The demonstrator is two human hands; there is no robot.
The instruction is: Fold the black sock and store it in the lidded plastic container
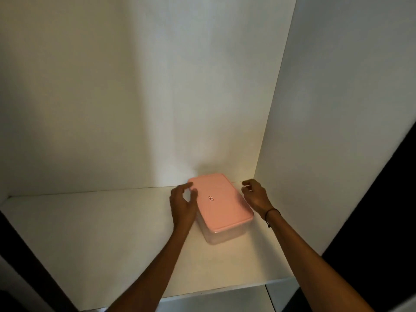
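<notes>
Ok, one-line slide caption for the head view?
Left hand and right hand flank the pink-lidded container on a white shelf.

A small rectangular label [211,198] sits near the middle of the pink lid [222,208] of the plastic container [216,238], which stands on a white shelf [112,233]. The label shows dark marks inside a thin outline, but they are too small and blurred to read. No other text, brand, number or sign can be read anywhere in the view.
</notes>
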